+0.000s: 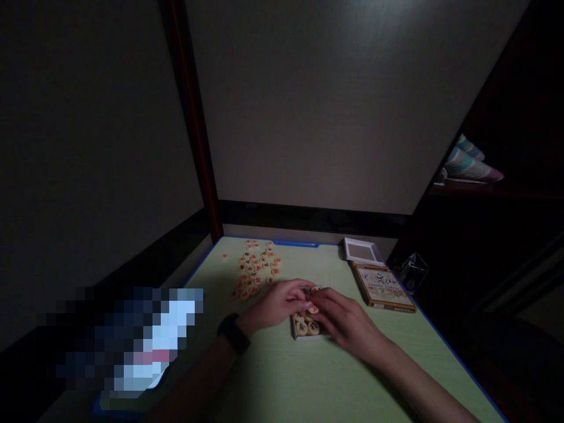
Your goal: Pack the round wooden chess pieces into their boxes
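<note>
A small shallow box [307, 337] sits on the green table in front of me, with round wooden Chinese chess pieces [313, 327] in it, the near ones marked in black. My left hand [282, 302], with a black watch on its wrist, curls over the box's far left side, its thumb against the pieces. From the right, my right hand [346, 317] reaches over the box with its fingers bent together. A red-marked chess piece [313, 308] shows between the fingertips of both hands. My hands hide much of the box's far and right parts.
Loose chess pieces [253, 273] lie scattered at the table's far left. An empty-looking white tray [362, 251] and a printed chess box [385, 286] are at the far right. A blurred-out bright object [163, 341] is at the left edge. Walls stand behind the table [282, 388].
</note>
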`<state>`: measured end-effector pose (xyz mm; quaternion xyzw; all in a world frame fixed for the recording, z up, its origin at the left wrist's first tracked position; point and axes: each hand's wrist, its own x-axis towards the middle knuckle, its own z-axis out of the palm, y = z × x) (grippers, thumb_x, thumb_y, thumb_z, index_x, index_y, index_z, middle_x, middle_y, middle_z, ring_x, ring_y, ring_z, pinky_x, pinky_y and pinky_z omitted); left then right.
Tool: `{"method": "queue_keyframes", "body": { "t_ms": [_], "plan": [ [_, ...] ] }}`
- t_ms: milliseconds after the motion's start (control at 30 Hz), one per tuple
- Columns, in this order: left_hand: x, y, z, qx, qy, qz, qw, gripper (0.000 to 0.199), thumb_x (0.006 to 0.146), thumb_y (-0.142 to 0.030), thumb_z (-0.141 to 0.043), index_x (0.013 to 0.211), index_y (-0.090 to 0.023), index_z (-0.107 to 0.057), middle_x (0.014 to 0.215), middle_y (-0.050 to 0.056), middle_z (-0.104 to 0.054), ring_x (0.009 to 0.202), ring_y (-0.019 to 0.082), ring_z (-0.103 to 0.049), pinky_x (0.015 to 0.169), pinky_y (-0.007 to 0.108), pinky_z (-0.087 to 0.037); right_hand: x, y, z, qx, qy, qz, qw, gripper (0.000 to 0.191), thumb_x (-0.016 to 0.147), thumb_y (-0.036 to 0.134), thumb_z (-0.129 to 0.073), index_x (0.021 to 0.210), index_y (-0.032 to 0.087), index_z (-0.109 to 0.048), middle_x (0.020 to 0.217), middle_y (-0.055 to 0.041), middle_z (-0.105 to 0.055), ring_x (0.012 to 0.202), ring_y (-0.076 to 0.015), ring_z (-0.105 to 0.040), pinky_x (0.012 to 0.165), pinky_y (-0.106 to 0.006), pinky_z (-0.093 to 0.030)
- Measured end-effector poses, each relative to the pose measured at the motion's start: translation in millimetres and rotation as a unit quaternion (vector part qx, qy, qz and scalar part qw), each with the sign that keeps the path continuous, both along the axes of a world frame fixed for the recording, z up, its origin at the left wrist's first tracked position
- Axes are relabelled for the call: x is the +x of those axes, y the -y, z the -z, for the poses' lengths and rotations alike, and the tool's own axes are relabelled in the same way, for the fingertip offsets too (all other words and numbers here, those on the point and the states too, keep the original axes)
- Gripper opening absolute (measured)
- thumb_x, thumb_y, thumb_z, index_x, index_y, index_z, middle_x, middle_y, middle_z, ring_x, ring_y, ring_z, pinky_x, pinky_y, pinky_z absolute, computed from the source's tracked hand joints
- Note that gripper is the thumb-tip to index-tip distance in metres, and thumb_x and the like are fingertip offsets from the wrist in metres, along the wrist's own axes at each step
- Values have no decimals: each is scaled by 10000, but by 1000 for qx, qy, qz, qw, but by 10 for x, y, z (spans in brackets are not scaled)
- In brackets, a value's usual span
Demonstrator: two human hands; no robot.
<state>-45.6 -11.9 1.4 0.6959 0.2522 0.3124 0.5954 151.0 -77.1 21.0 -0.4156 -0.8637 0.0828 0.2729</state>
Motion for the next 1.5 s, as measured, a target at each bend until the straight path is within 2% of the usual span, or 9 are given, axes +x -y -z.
{"method": "queue_keyframes", "body": {
  "t_ms": [133, 233, 333, 433, 667, 1133, 1233, 1433, 1500],
  "plan": [
    [-35, -20, -41, 118, -90, -125, 981, 282, 859, -334, -576, 1059, -153, -657, 781, 37, -670, 725, 153, -622, 653, 237, -463, 197, -41, -119, -40, 16, 69, 997, 176, 924, 232, -491, 1022, 184, -630, 1004, -89, -647, 875, -187, -626, 771, -289, -494],
    [-91, 2, -107, 264, -247, -230, 904, 251, 909, -317, -489, 911, -177, -698, 705, 30, -669, 673, 154, -607, 643, 241, -424, 312, -62, -176, -76, 36, 108, 991, 148, 875, 218, -537, 957, 178, -653, 900, -67, -664, 790, -179, -627, 700, -273, -469],
    [-120, 44, -151, 334, -350, -237, 843, 285, 937, -308, -440, 909, -203, -703, 775, 52, -710, 707, 173, -637, 671, 254, -419, 308, -50, -201, -114, 63, 122, 984, 157, 829, 197, -575, 953, 185, -671, 831, -46, -673, 738, -175, -624, 658, -264, -444],
    [-112, 71, -154, 357, -396, -211, 820, 324, 959, -301, -391, 907, -205, -696, 817, 72, -723, 742, 191, -657, 693, 267, -428, 243, -29, -207, -117, 104, 122, 980, 160, 815, 218, -607, 954, 190, -683, 876, -50, -677, 771, -184, -635, 676, -268, -436],
    [-99, 71, -138, 362, -397, -202, 819, 326, 957, -291, -386, 854, -205, -683, 809, 70, -716, 750, 193, -653, 705, 272, -438, 211, -49, -153, -76, 199, 125, 969, 214, 819, 270, -636, 1017, 213, -694, 919, -56, -661, 773, -184, -643, 667, -258, -432],
    [-118, 62, -130, 372, -413, -207, 805, 342, 965, -307, -373, 872, -215, -689, 796, 69, -722, 728, 192, -661, 677, 262, -421, 204, -40, -170, -84, 176, 131, 972, 252, 800, 268, -657, 1043, 199, -644, 914, -53, -679, 775, -204, -633, 659, -277, -399],
    [-192, -4, -188, 375, -431, -246, 783, 346, 966, -313, -362, 892, -213, -686, 812, 70, -725, 748, 193, -664, 683, 262, -422, 211, -27, -205, -92, 172, 131, 972, 281, 785, 251, -647, 1062, 204, -637, 907, -51, -678, 775, -204, -628, 662, -275, -394],
    [-503, -153, -395, 330, -539, -357, 688, 404, 966, -321, -321, 934, -152, -687, 897, 142, -720, 839, 252, -669, 723, 312, -444, 215, -12, -208, -102, 149, 113, 977, 203, 789, 214, -605, 989, 208, -639, 920, -51, -678, 788, -199, -632, 676, -271, -406],
    [-637, -178, -439, 298, -565, -362, 679, 388, 952, -320, -349, 928, -133, -687, 925, 162, -712, 871, 271, -665, 730, 327, -449, 219, -16, -197, -98, 131, 106, 981, 174, 830, 247, -580, 988, 211, -644, 924, -57, -684, 806, -200, -640, 680, -269, -412]
  ]
}}
